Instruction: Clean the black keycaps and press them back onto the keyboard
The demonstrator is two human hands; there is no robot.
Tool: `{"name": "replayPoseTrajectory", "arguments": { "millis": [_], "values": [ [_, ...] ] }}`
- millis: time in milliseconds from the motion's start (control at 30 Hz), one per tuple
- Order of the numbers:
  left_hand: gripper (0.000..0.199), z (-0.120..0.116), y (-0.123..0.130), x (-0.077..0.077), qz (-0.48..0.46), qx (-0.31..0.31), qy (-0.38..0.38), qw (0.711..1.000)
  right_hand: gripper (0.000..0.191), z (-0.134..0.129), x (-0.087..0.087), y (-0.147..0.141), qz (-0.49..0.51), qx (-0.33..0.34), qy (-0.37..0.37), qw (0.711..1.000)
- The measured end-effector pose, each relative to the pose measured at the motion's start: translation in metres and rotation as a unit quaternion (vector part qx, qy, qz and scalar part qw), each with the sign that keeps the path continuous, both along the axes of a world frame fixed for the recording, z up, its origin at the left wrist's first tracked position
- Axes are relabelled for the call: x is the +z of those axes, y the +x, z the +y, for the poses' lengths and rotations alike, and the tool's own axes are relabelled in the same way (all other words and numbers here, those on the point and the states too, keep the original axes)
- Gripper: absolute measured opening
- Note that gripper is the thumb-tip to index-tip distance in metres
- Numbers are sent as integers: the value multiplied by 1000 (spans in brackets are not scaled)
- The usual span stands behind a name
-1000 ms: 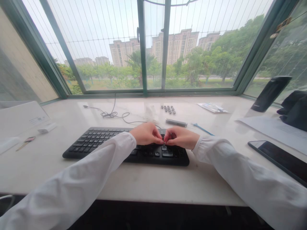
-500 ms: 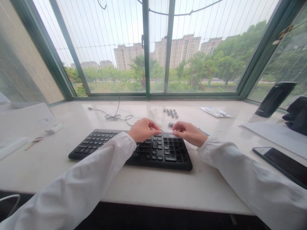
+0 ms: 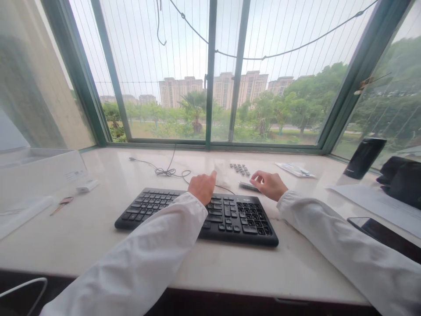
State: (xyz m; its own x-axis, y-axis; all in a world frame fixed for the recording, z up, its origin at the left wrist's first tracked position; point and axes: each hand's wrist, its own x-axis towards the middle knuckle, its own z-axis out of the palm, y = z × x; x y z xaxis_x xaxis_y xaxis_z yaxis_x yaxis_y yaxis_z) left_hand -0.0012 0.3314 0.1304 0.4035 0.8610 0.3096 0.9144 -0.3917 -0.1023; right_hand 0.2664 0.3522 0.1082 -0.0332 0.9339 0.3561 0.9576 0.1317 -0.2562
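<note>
A black keyboard (image 3: 184, 215) lies on the white ledge. Keycaps are off much of its number pad, leaving bare square sockets. My left hand (image 3: 201, 188) is over the keyboard's back edge, index finger stretched forward, other fingers partly hidden; nothing shows in it. Just beyond is a faint, clear plastic piece (image 3: 222, 174). My right hand (image 3: 270, 185) is behind the number pad, thumb and fingers curved and slightly apart. Below its fingertips lies a slim dark tool (image 3: 246, 186), its kind unclear. Several loose keycaps (image 3: 239, 169) sit in rows farther back.
A coiled cable (image 3: 167, 171) lies behind the keyboard. On the left are a key (image 3: 61, 205), a small white block (image 3: 87, 186) and a white box (image 3: 42, 171). A flat packet (image 3: 295, 170), a dark upright object (image 3: 365, 158), paper (image 3: 371, 199) and a phone (image 3: 388, 237) are on the right.
My view has tilted up and shifted left. My left hand has moved off the keys toward the back edge, its index finger extending. My right hand has moved back from the number pad to the dark tool.
</note>
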Motion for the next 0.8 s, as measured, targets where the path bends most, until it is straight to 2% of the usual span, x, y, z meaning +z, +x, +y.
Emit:
{"name": "replayPoseTrajectory", "arguments": {
  "millis": [100, 200, 300, 400, 633, 800],
  "values": [
    [42, 2, -2, 0, 3, -12, -3, 1000, 31, 34, 16, -12, -104, -6, -31, 994],
    [28, 3, -2, -1, 1, -23, -2, 1000, 28, 77, 26, -26, -146, -11, -50, 988],
    [31, 3, -1, -1, -6, -25, -4, 1000, 25, 117, 24, -38, -177, -27, -66, 982],
    [31, 4, 0, 1, -17, -23, -3, 1000, 27, 144, 17, -48, -193, -53, -78, 977],
    [31, 3, 1, 3, -35, -23, 7, 999, 37, 175, 2, -61, -188, -111, -95, 971],
    [31, 1, 2, 4, -53, -26, 11, 998, 27, 176, 3, -64, -137, -106, -92, 981]
  ]
}}
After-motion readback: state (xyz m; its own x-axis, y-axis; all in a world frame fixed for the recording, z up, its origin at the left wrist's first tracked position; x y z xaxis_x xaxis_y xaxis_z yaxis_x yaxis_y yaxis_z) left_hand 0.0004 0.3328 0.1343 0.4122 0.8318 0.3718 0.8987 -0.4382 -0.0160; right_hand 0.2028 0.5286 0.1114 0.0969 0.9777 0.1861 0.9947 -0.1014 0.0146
